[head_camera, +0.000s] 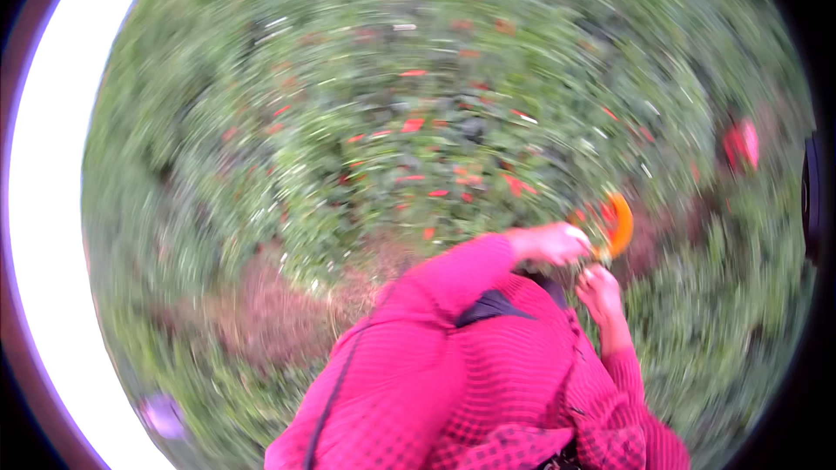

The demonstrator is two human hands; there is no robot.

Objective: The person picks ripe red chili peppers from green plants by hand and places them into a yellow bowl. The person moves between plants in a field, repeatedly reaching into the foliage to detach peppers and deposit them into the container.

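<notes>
The whole head view is smeared by motion. My left hand [558, 243] reaches across from the left, its fingers curled beside an orange curved rim [622, 227], seemingly of a container with red pieces inside. Just below that rim is my right hand [599, 287], also with bent fingers. Whether either hand holds anything cannot be made out. Leafy green plants [313, 163] fill the ground ahead, dotted with small red fruits [413, 125], too blurred to name surely. Both my sleeves are pink and patterned.
Brownish bare soil or dry litter [274, 313] runs between the leafy plants and lower greenery at the left. A bright pink-red object [741, 145], not clear in kind, is among the plants at the far right. A purplish blurred shape [163, 415] shows at lower left.
</notes>
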